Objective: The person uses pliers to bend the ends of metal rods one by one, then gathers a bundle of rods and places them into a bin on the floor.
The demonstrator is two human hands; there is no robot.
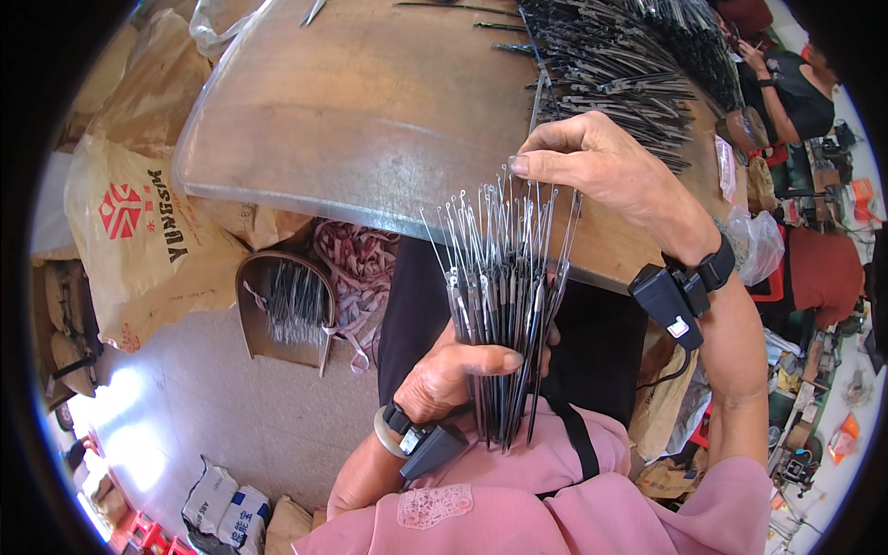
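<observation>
My left hand [462, 370] is wrapped round an upright bundle of thin black rods [499, 342] in front of my lap. Out of their tops fan silver wires [476, 217] of uneven height, many ending in a small round eyelet. Over the far side of the bundle, my right hand [592, 162] has thumb and forefinger pinched together at the top of a wire. The fingertips partly hide that wire end. Both wrists carry a black strapped device.
A wooden table [342, 102] with a clear cover lies ahead, a large heap of similar black rods [610, 65] at its far right. On the floor at left are a brown scoop-shaped container [245, 319] of rods, pink cloth strips [356, 268] and a plastic sack [148, 240]. People sit at far right.
</observation>
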